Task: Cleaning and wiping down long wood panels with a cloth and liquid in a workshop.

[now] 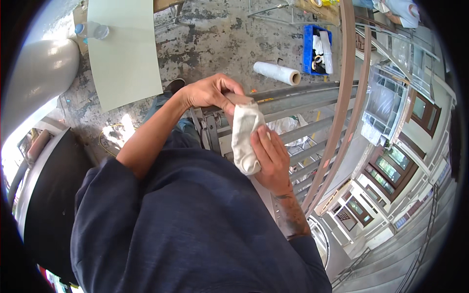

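Observation:
A folded, off-white cloth (pixel 245 139) lies lengthwise between my two hands, over the slatted rack. My right hand (pixel 271 158) grips it from the right side, its fingers pressed flat against the fabric. At the far end of the cloth sits a small brownish flat piece (pixel 240 99); I cannot make out what it is. My left hand (pixel 215 93) is closed on this piece, with the thumb bent down toward the cloth's edge. The fingertips of the left hand are partly hidden behind it.
Long brown bars (pixel 344 93) cross the metal rack (pixel 303 132) on the right. A plastic film roll (pixel 276 73) and a blue crate (pixel 308 49) lie beyond. At left are a pale board (pixel 124 58), a water bottle (pixel 93 30) and a large black curved object (pixel 56 205).

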`<state>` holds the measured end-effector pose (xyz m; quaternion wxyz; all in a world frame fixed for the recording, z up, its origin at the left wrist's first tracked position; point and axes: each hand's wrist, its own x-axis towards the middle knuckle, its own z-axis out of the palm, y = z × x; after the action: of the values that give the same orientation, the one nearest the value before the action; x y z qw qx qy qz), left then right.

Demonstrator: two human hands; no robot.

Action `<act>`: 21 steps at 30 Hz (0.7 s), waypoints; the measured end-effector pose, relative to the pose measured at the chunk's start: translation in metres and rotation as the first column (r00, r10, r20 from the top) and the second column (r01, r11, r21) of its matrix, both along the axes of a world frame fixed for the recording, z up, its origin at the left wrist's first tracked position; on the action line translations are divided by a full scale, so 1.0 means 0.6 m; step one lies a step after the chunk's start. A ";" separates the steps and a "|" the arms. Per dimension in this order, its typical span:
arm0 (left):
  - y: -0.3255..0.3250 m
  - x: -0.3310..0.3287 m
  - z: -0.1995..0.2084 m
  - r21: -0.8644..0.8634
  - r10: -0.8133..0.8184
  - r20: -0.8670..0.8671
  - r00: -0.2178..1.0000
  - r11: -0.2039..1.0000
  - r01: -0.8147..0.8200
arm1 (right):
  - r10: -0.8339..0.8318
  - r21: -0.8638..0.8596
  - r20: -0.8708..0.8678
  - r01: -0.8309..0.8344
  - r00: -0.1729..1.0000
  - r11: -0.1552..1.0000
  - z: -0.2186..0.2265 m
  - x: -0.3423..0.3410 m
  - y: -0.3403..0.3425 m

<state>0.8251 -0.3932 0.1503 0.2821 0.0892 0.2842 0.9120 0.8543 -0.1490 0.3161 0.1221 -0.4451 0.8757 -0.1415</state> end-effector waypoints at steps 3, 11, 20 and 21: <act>0.003 -0.011 -0.030 0.063 0.061 -0.071 0.996 0.996 -0.057 | -0.062 -0.066 0.086 0.068 0.994 0.996 0.003 0.009 -0.016; -0.003 -0.011 -0.020 0.185 0.068 -0.022 0.997 0.981 -0.063 | -0.289 -0.339 0.392 0.429 0.873 0.837 -0.020 -0.011 -0.067; -0.018 -0.013 -0.017 -0.102 0.086 -0.204 0.975 0.989 -0.109 | -0.507 -0.149 0.517 0.656 0.690 0.740 0.008 0.042 0.019; -0.021 -0.014 -0.011 -0.113 0.068 -0.211 0.975 0.989 -0.093 | -0.493 -0.166 0.506 0.640 0.708 0.750 0.001 0.041 -0.001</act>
<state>0.8169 -0.4060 0.1438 0.2187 0.1543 0.3705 0.8895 0.8789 -0.1494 0.3165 0.1862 -0.1207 0.8839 -0.4116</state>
